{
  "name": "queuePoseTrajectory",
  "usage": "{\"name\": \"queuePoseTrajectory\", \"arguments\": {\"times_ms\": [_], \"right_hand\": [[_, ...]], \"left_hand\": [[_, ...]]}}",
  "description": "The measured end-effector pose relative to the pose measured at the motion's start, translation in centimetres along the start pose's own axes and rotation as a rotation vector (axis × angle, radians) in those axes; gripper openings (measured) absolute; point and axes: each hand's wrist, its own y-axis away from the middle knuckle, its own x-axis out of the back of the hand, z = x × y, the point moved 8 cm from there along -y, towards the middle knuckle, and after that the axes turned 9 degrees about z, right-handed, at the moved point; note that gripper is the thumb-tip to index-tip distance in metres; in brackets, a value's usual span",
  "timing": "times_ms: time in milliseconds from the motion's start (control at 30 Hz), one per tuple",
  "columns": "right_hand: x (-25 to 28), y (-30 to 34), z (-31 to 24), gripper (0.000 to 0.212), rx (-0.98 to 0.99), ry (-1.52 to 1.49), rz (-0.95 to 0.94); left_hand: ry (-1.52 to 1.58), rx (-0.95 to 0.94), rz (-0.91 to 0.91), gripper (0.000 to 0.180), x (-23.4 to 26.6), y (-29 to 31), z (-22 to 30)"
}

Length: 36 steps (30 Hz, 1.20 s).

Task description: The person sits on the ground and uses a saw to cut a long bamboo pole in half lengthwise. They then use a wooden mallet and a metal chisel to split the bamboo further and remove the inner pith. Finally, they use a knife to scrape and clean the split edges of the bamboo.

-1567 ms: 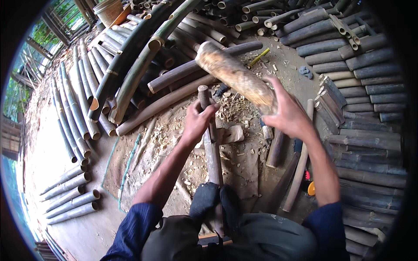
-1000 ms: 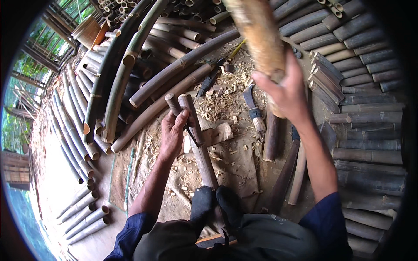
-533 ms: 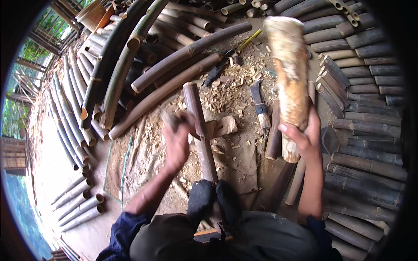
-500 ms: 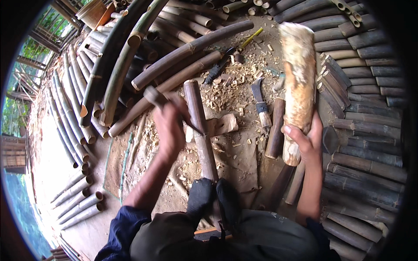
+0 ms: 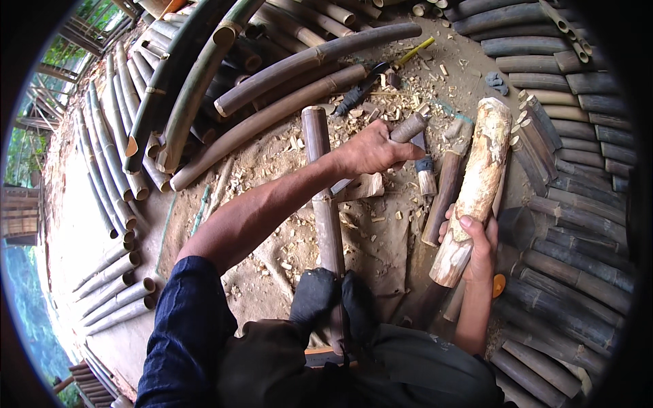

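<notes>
My left hand [image 5: 375, 148] is closed around the cord-wrapped handle of a knife [image 5: 409, 128]. Part of its blade shows below the hand, close to an upright dark bamboo pole [image 5: 329, 234]; whether it touches the pole I cannot tell. Both my dark-covered feet [image 5: 316, 296] pinch the pole's lower part. A small wood block [image 5: 369, 186] lies beside the pole, partly hidden by my forearm. In my right hand [image 5: 478, 243] is a thick, pale wooden log [image 5: 481, 170], gripped near its lower end and tilted with its top to the right.
Wood chips [image 5: 272, 197] litter the ground cloth. A hooked blade with a wrapped handle [image 5: 426, 178] and a short bamboo piece [image 5: 443, 197] lie between my hands. Another dark-handled knife [image 5: 354, 96] rests farther off. Long bamboo poles [image 5: 299, 68] lie far left; stacked cut bamboo [image 5: 578, 265] lines the right.
My left hand has swung right across the bamboo pole with the knife, its handle end now pointing right. The log in my right hand has come lower and tilted to the right.
</notes>
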Motion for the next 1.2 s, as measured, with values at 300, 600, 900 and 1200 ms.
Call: {"name": "queuePoseTrajectory", "arguments": {"times_ms": [300, 600, 900, 1200], "right_hand": [[-0.6, -0.1, 0.0, 0.043, -0.005, -0.046, -0.042], [-1.2, 0.0, 0.2, 0.043, -0.004, -0.029, -0.070], [-1.1, 0.1, 0.5, 0.043, -0.014, -0.010, -0.065], [-1.4, 0.5, -0.9, 0.046, 0.014, -0.036, -0.064]], "left_hand": [[-0.073, 0.058, -0.046, 0.051, 0.2, 1.3, 0.8], [-0.019, 0.110, -0.090, 0.041, 0.2, 1.7, 0.4], [-0.073, 0.023, -0.087, 0.035, 0.4, 2.3, 1.8], [-0.017, 0.019, -0.078, 0.035, 0.8, 2.3, 0.5]]}}
